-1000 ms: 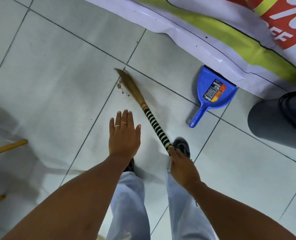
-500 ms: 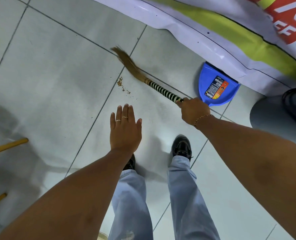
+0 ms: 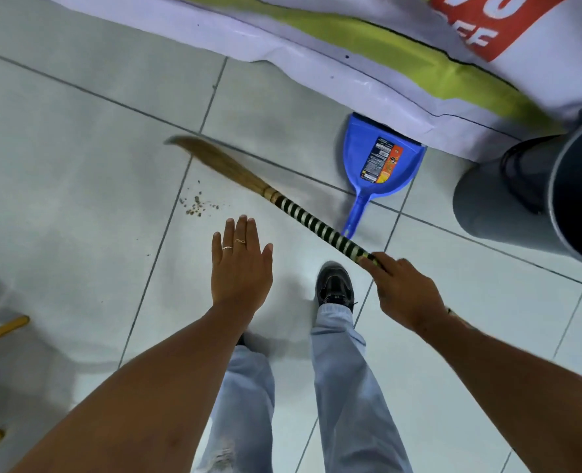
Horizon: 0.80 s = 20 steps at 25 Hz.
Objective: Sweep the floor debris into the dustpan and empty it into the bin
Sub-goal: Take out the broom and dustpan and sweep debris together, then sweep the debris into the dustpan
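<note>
A small patch of brown debris (image 3: 197, 204) lies on the pale floor tiles, just left of a grout line. My right hand (image 3: 403, 290) grips the end of a straw broom (image 3: 282, 201) with a black-and-white banded handle; its bristles reach past the debris on the far side. My left hand (image 3: 241, 264) hovers flat with fingers spread and holds nothing, nearer to me than the debris. A blue dustpan (image 3: 381, 160) lies on the floor to the right of the broom, its mouth tucked under a banner's edge. The grey bin (image 3: 528, 196) stands at the right edge.
A white, green and red banner (image 3: 351, 52) covers the floor along the top. Two yellow wooden poles (image 3: 1, 332) poke in at the left edge. My black shoe (image 3: 335, 285) and pale trouser legs are below the hands.
My right hand has drawn back toward me with the broom, and the bristles have swung down and right, closer to the debris. My left hand has stayed roughly where it was.
</note>
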Motion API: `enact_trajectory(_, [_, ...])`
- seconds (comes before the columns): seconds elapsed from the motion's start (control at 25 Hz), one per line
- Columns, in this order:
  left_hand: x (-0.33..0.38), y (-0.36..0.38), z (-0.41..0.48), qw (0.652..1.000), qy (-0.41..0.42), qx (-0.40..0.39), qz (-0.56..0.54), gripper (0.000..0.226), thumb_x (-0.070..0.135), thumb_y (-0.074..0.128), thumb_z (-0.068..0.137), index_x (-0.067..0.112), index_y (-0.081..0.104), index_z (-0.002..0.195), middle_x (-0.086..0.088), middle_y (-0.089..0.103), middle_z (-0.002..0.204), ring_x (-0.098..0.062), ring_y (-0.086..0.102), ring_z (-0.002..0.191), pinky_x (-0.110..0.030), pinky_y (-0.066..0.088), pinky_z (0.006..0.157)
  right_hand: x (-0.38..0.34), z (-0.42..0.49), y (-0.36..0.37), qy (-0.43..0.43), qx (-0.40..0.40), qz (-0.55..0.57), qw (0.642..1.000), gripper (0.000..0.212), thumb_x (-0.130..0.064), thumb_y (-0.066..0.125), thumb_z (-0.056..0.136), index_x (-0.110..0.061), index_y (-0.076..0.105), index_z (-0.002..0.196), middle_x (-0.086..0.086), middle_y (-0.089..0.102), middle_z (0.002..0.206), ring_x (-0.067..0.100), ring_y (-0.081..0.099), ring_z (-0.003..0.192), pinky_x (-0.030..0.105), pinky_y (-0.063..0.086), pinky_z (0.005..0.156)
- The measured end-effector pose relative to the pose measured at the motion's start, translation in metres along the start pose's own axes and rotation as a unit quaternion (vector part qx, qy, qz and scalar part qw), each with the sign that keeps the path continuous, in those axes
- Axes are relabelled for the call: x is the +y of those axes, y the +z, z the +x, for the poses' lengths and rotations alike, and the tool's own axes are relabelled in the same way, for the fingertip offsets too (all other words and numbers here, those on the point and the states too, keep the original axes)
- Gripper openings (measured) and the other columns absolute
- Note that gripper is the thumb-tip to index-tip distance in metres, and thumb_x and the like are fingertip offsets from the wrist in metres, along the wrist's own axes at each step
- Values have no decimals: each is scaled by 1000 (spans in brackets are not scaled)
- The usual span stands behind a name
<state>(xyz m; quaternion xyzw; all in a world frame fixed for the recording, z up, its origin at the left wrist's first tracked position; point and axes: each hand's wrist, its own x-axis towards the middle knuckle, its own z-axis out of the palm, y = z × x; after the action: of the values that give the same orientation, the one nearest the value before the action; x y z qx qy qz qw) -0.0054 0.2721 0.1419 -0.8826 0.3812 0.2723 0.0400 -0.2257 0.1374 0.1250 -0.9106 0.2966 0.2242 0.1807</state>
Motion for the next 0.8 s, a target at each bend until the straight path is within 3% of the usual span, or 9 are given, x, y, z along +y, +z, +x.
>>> enact_trajectory(0.12, [34,19,20,999,22,-34,25,57,33,30,98,5,16,146,-14,21,156,-28,13,146,-43,9,120,24,-20,9,161,25,110,981,65,-14,65,76,-22,43,136,8,66,95,34,64,80,41,56,56])
enact_trajectory(0.2, [71,44,49,995,17,-92,26,59,34,35,97,4,18,145,-15,25,155,-29,15,145,-41,12,120,53,-11,20,276,-8,161,948,56,-41,52,89,-30,32,141,5,64,93,31,64,83,39,54,68])
enact_trajectory(0.28, [114,77,88,988,-5,-157,0,60,34,46,93,1,28,139,-18,37,147,-32,28,139,-40,25,115,86,9,38,330,-8,192,924,46,-54,39,92,-29,40,131,6,66,92,32,64,81,36,51,68])
enact_trajectory(0.4, [169,132,146,971,-64,-220,-68,64,35,62,82,-1,37,128,-19,48,134,-34,43,127,-41,39,102,126,51,69,367,82,257,890,33,-34,52,93,-5,55,108,19,64,98,40,62,87,39,49,69])
enact_trajectory(0.48, [200,176,181,962,-97,-235,-97,75,32,68,78,-3,30,133,-19,45,137,-35,43,127,-41,40,102,151,80,92,403,78,312,857,30,-19,55,91,-5,50,118,21,63,109,41,60,97,40,48,78])
enact_trajectory(0.52, [208,188,192,960,-112,-229,-114,75,30,68,78,-3,29,133,-18,45,137,-35,44,126,-41,40,102,155,92,98,402,70,325,853,39,-16,53,91,-10,44,128,19,64,112,40,61,99,42,49,80])
enact_trajectory(0.64, [218,215,211,966,-115,-169,-156,56,24,62,85,-1,37,128,-19,51,132,-35,48,123,-40,39,101,153,114,119,378,61,310,870,54,-38,49,93,-26,30,143,14,67,101,35,62,87,43,51,78])
enact_trajectory(0.72, [211,219,211,975,-92,-132,-154,47,23,53,90,0,38,128,-22,52,130,-37,47,121,-41,37,102,143,122,127,350,39,301,886,46,-45,45,95,-16,48,130,16,69,92,35,63,83,39,50,74])
enact_trajectory(0.8, [193,214,200,978,-85,-133,-134,46,22,53,91,1,36,129,-24,54,127,-39,49,119,-43,37,100,129,125,128,327,15,336,883,35,-33,51,95,-2,56,108,21,68,96,38,61,88,37,46,71])
